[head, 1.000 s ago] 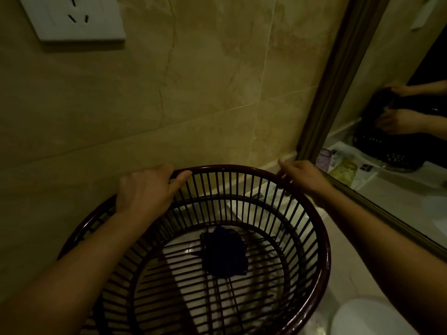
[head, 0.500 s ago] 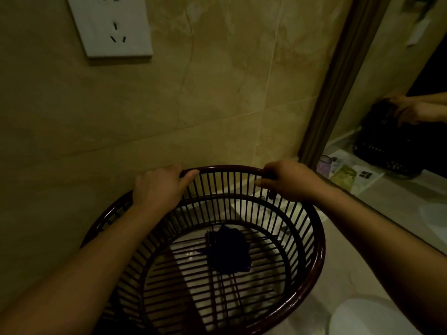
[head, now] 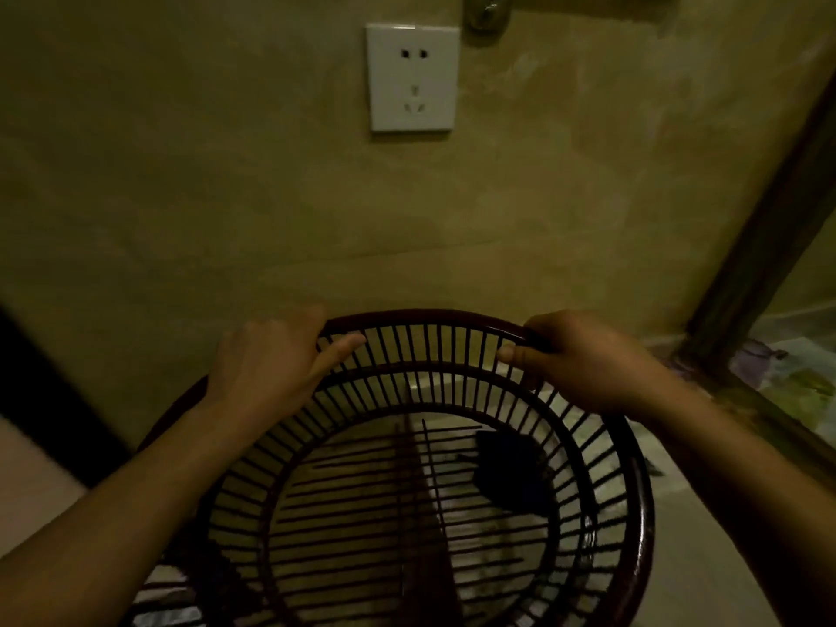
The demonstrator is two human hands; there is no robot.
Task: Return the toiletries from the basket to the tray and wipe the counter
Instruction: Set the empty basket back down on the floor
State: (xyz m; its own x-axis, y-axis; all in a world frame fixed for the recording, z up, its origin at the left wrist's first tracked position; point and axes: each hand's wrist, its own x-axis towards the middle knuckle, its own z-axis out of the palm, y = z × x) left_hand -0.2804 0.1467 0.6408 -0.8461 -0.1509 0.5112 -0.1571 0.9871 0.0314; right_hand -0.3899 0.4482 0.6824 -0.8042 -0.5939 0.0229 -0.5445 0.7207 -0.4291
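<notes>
A dark red slatted basket (head: 633,513) fills the lower middle of the head view. My left hand (head: 267,364) grips its far rim on the left, thumb inside the slats. On the far rim's right side, my right hand (head: 583,364) is closed around the edge. One dark blue object (head: 511,472) lies inside the basket at the right of its floor; what it is cannot be told in the dim light. The pale counter (head: 705,549) shows through the slats and to the right.
The tiled wall (head: 226,196) stands just behind the basket with a white socket plate (head: 411,76) above. A dark mirror frame (head: 764,246) rises at the right, with reflected items beside it. A dark edge (head: 40,400) runs at the far left.
The basket has shifted left along the wall with both hands on its rim. The blue object now lies toward the basket's right side. The view has swung left, away from the mirror.
</notes>
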